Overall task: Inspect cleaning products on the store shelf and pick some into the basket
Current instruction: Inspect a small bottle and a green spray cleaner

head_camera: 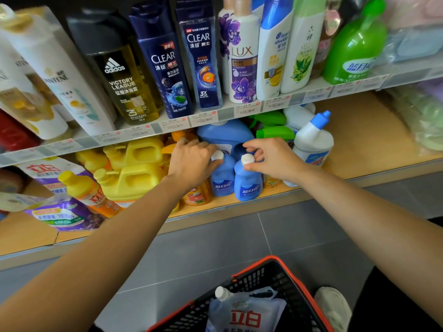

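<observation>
Gripping left bottle (221, 180) and right bottle (248, 185)
Left hand (191, 164) hides its bottle's shoulder; right hand (272, 159) pinches the other's cap (247, 159); basket (261, 279) beneath is cropped.

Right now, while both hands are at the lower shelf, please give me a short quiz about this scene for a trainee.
1. True or false: the basket already holds a pouch.
2. The right hand pinches: A) the white cap of the right blue bottle; B) a sponge; C) a receipt.
3. What does the left hand grip?
Key: 1 true; 2 A; 3 the left blue bottle.
</observation>
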